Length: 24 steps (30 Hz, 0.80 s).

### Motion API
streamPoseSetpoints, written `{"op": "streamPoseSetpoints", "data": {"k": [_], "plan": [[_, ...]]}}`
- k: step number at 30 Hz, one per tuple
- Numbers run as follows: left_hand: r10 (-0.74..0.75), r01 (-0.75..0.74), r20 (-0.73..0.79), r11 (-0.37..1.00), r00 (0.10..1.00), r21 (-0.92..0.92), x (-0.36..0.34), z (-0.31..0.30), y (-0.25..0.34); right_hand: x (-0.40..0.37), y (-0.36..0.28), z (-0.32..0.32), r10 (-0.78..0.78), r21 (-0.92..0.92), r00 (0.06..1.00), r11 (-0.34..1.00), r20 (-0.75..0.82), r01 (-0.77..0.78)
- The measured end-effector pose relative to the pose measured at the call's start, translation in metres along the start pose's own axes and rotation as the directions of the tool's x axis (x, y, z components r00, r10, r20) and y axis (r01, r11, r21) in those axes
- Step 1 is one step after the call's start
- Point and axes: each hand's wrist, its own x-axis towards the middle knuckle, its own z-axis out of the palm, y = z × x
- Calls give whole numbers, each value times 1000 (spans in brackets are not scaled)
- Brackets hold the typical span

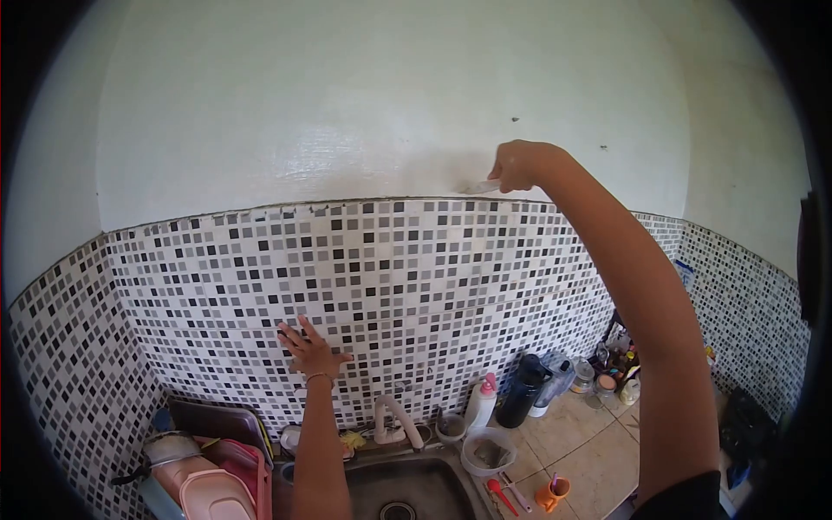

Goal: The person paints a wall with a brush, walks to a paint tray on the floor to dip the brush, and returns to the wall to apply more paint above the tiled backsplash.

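My right hand (517, 165) is closed around a pale paintbrush (478, 186), held nearly level. Its tip lies against the white upper wall (390, 104), just above the top edge of the tiles. The fingers partly hide the brush handle. Lower and to the left, my left hand (314, 354) rests with spread fingers on the black, grey and white mosaic tiles (390, 286). A band of wall left of the brush looks glossy, and some uneven dark specks run along the tile edge.
Below is a steel sink (416, 485) with a beige faucet (397, 420). Pink containers (217, 494) stand left. On the right counter are a white bottle (481, 403), a black bottle (523, 392), a clear tub (488, 452), an orange cup (553, 494) and several jars.
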Motion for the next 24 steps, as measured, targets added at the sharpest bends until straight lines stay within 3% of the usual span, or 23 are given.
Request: {"op": "streamPoseSetpoints", "data": {"k": [2,4,6,7,8,10,11,12,14,16,18,20,21,22,24], "plan": [[21,-21,-29,1000,999,1,0,1,-3,-21,34,17,-47,29,985,998,-166,52],[27,-28,19,999,999,16,3,-4,-4,-72,79,54,-143,-54,833,989,-534,135],[25,-26,56,999,998,27,2,-6,-3,-136,89,54,-95,55,896,990,-434,132],[12,-17,110,999,994,48,-4,-23,4,-178,82,46,20,170,958,985,-286,30],[37,-40,26,995,999,96,4,-7,-5,-217,75,42,128,271,984,958,-123,-90],[114,-85,-140,977,984,194,30,41,-27,-281,96,77,95,288,992,951,88,-116],[94,-101,37,961,995,257,-10,-26,2,-318,115,104,38,298,994,952,102,-67],[84,-90,45,983,995,158,-5,-19,5,-354,128,129,-18,308,992,951,122,-20],[69,-65,83,997,994,-46,14,5,-6,-417,136,145,82,187,927,969,366,-159],[347,-272,120,871,930,-409,6,21,-24,-476,153,171,264,189,821,895,506,-404],[688,-651,-1,686,725,-325,-41,9,-32,-537,186,196,370,261,813,816,451,-516],[710,-461,197,616,677,-638,-115,-45,1,-598,230,219,454,319,780,732,430,-602],[646,-306,357,685,674,-661,-155,-79,26,-627,251,232,528,338,788,713,318,-614],[567,-146,515,751,644,-644,-188,-100,51,-648,264,237,627,355,713,619,314,-700],[673,-148,522,675,524,-723,-235,-86,79,-683,294,239,790,382,537,417,295,-824]]}}
